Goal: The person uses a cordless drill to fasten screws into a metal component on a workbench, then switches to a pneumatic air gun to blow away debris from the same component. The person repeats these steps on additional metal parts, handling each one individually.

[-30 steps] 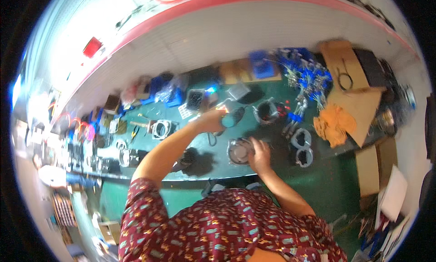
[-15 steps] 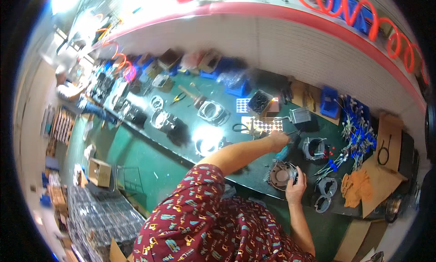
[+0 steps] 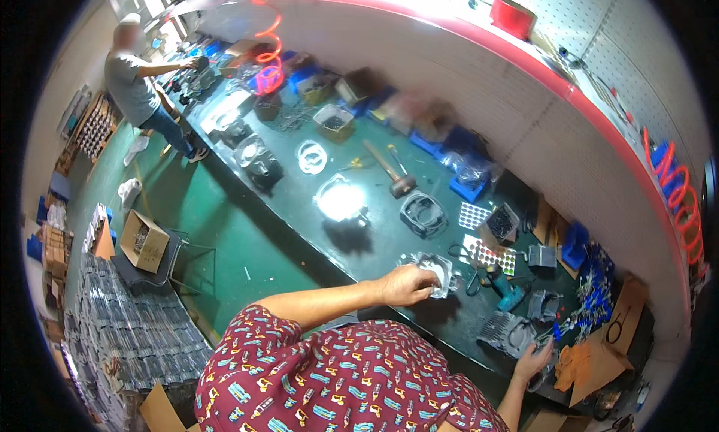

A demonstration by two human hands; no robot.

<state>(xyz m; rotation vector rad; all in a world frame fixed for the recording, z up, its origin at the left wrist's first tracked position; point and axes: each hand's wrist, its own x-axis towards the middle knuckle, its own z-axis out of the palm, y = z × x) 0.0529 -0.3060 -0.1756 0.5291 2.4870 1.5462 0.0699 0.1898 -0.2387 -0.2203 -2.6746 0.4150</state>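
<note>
My left hand [image 3: 410, 286] has its fingers closed on the near edge of a silver metal housing [image 3: 442, 270] at the middle of the bench. Close to the bench's front edge on the right lies a grey finned metal housing [image 3: 508, 333]. My right hand [image 3: 533, 361] is beside it, fingers apart, holding nothing; whether a fingertip touches the housing I cannot tell. Between the two housings lies a teal power drill [image 3: 511, 295]. Black-handled scissors [image 3: 472, 282] are next to the drill. A grey ring-shaped casting [image 3: 544, 305] sits past the finned housing.
A hammer [image 3: 401, 183], an open grey frame [image 3: 423, 213] and sticker sheets [image 3: 490, 254] lie farther back. Blue-tipped wires [image 3: 595, 282] and orange gloves [image 3: 573, 366] are at right. Another person [image 3: 138, 83] stands at the far left end of the green bench [image 3: 292, 185].
My left hand has moved left from near the drill to the silver housing. My right hand has come off the finned housing's rim. The view has swung left.
</note>
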